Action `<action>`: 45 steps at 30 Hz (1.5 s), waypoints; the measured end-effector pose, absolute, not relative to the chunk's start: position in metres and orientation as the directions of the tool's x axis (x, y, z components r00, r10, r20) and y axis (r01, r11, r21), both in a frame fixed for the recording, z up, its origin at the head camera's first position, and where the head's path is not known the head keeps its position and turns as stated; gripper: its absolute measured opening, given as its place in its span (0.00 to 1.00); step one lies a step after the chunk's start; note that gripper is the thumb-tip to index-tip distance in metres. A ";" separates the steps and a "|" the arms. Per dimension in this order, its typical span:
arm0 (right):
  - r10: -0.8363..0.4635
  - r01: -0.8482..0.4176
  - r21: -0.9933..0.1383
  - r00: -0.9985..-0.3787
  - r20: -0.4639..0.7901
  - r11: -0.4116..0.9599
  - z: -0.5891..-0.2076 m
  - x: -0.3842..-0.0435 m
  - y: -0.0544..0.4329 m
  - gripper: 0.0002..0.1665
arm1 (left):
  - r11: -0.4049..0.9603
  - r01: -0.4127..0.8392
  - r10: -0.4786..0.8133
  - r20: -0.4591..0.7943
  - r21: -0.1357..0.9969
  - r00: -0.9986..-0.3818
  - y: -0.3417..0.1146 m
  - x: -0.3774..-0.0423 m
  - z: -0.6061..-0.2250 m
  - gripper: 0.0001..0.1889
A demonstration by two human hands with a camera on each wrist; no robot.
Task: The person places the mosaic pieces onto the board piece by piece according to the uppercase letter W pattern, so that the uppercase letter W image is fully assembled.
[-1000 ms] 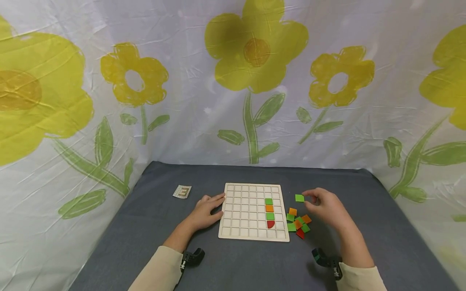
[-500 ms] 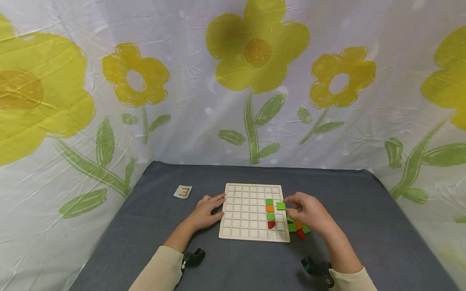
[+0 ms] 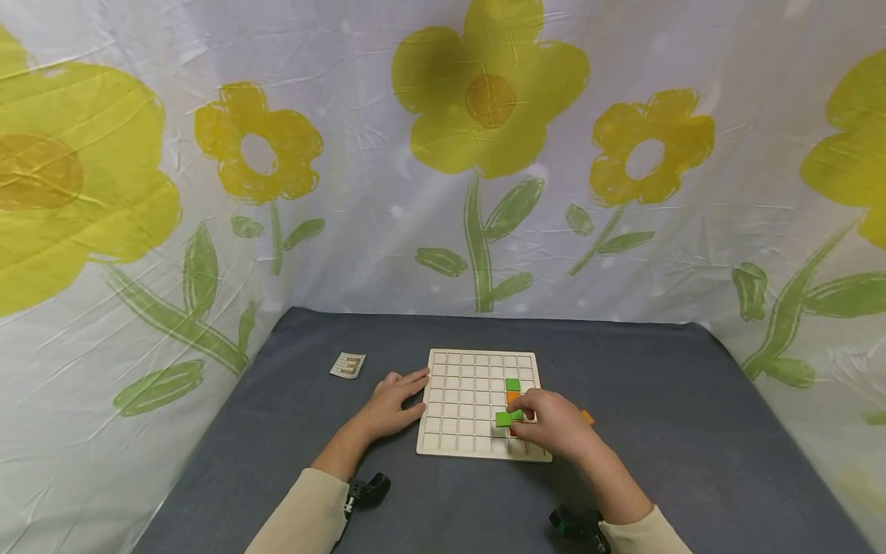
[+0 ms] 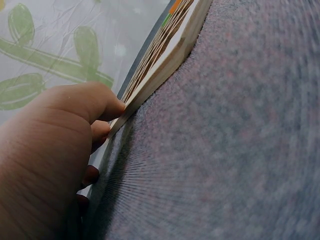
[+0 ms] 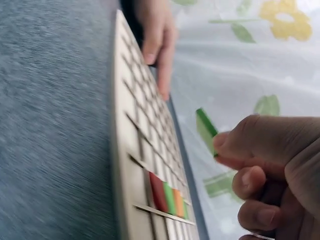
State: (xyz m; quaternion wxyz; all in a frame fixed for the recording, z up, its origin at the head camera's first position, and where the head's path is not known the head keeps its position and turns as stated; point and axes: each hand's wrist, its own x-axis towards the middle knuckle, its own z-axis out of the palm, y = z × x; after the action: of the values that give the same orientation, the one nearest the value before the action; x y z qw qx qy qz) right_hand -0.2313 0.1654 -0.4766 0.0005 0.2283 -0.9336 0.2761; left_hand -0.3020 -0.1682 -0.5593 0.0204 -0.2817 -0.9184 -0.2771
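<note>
A wooden grid board (image 3: pixel 457 400) lies on the dark cloth, with a column of coloured tiles in its right part. The top one is a green tile (image 3: pixel 512 384), then an orange tile (image 3: pixel 513 397); a red tile (image 5: pixel 158 192) with a curved side sits lower. My right hand (image 3: pixel 554 422) pinches a flat green square tile (image 5: pixel 205 131) between thumb and index finger, raised above the board. My left hand (image 3: pixel 390 402) rests with extended fingers against the board's left edge, thumb and fingertip (image 4: pixel 116 106) right at the rim.
A small printed card (image 3: pixel 348 365) with a grid pattern lies left of the board. An orange tile (image 3: pixel 587 417) shows past the right hand, which hides the rest of the loose pile. Behind the table hangs a flowered curtain (image 3: pixel 374 254).
My right hand has carried the green tile leftward and toward me, from beside the board to over it, left of the tile column. My left hand has stayed at the edge.
</note>
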 end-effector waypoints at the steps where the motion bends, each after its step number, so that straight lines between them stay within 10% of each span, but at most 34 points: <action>1: -0.429 -0.426 -0.514 -0.895 0.121 0.745 -0.479 -0.231 0.163 0.09 | 0.687 0.531 0.507 0.196 0.497 -0.839 -0.168 -0.302 -0.559 0.30; 21: -0.415 -0.431 -0.384 -0.901 0.129 0.817 -0.506 -0.236 0.151 0.07 | 0.679 0.543 0.515 0.207 0.494 -0.832 -0.170 -0.302 -0.560 0.30; 45: -0.275 -0.303 -0.489 -0.952 0.132 0.818 -0.494 -0.242 0.174 0.11 | 0.687 0.541 0.515 0.200 0.485 -0.834 -0.169 -0.301 -0.559 0.30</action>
State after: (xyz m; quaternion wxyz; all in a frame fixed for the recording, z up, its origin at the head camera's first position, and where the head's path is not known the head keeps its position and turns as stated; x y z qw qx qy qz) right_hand -0.2417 0.1743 -0.4939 0.0275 0.1517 -0.9530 0.2608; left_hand -0.3013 -0.1692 -0.5593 0.0237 -0.2874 -0.9182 -0.2717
